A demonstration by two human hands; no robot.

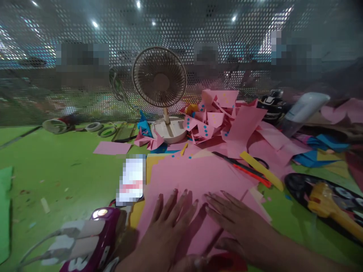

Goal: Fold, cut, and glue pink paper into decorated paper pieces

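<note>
Both of my hands lie flat on a large pink sheet of paper (195,175) spread on the green table (56,177). My left hand (167,223) rests on the sheet's near left part, fingers stretched out and spread. Beside it, my right hand (235,219) presses on the near right part, fingers extended toward the left. Neither hand holds anything.
A small beige fan (160,85) stands behind the sheet. A heap of folded pink paper pieces (218,117) lies to its right. Scissors with red handles (244,168) and a yellow strip (262,170) lie right of the sheet. A purple device (96,238) with cables sits near left. Tape rolls (93,126) lie far left.
</note>
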